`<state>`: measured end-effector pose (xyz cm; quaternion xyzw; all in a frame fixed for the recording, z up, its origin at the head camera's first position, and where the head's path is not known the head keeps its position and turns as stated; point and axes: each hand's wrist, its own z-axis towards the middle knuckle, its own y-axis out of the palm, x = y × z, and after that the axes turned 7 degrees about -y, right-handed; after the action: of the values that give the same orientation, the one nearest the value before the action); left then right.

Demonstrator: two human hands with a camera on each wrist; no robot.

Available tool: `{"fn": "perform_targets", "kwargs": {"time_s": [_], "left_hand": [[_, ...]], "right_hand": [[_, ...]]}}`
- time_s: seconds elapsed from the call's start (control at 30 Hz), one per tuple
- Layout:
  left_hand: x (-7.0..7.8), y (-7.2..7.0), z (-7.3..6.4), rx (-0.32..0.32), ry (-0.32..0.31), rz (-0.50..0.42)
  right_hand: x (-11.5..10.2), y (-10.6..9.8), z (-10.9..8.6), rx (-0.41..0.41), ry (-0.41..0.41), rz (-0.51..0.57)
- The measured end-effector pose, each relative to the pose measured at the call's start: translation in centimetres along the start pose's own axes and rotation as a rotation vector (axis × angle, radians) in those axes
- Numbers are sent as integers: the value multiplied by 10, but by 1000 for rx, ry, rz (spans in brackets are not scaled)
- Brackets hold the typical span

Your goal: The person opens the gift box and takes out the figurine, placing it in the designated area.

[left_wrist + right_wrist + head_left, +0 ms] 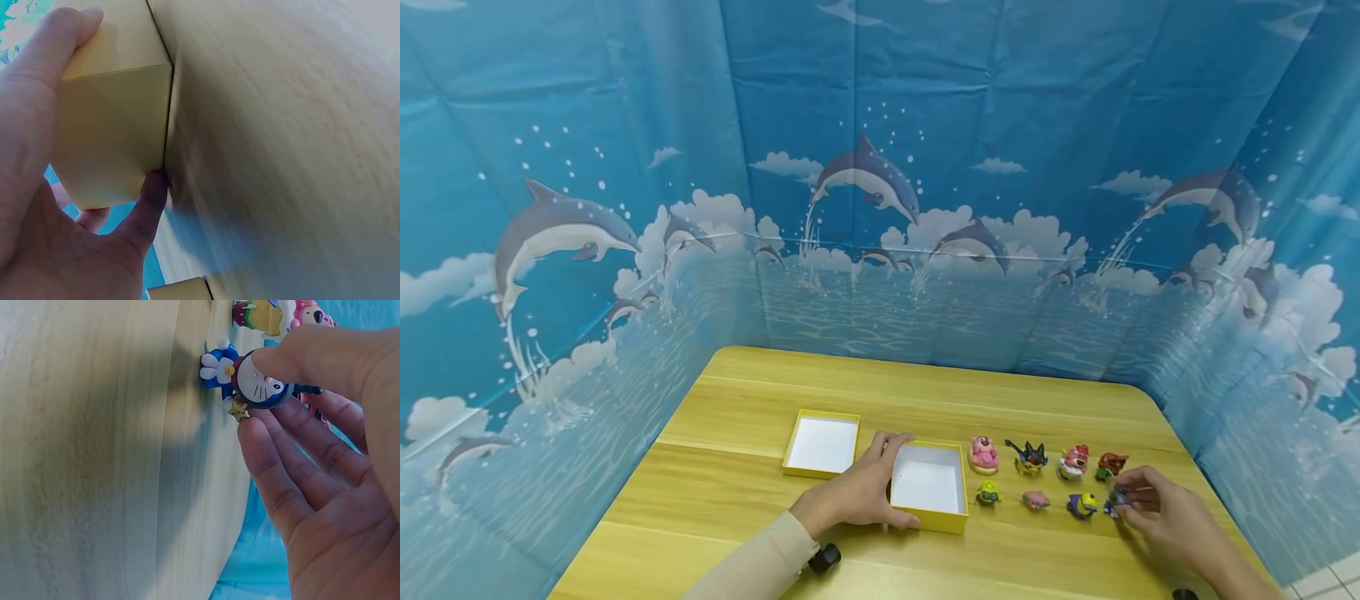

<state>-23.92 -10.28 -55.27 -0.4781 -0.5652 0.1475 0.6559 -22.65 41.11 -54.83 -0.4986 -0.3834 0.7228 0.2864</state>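
My left hand [865, 490] grips an open yellow box [942, 521] with a white inside, which stands on the wooden table. In the left wrist view, the thumb lies along one side of the box [119, 134] and the fingers reach round the other. Over at the right end of the table, my right hand [1176, 512] pinches a small blue-and-white cat figurine [1117, 498] between thumb and fingers. The right wrist view shows the figurine's whiskered face [253, 384], a gold star by its hand and a dark top on its head.
Left of the box lies a shallow yellow lid [823, 443], white side up. Right of it stand toy figures in two rows, among them a pink bear [983, 456], a black winged figure [1031, 458], a red-capped figure [1074, 461] and a yellow-and-purple one [1082, 505]. A dolphin-print curtain [880, 317] surrounds the table.
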Motion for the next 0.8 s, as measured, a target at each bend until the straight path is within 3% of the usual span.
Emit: {"fn": "perform_targets", "kwargs": {"time_s": [0.43,0.63,0.8], "left_hand": [[4,4,4,-2,12,-9],[6,5,8,-12,28,-16],[4,4,7,-7,26,-18]], "right_hand": [[3,-6,-10,1,1,-29],[-2,-9,-19,127,-78,-123],[-25,-10,-17,260,-178,-226]]}}
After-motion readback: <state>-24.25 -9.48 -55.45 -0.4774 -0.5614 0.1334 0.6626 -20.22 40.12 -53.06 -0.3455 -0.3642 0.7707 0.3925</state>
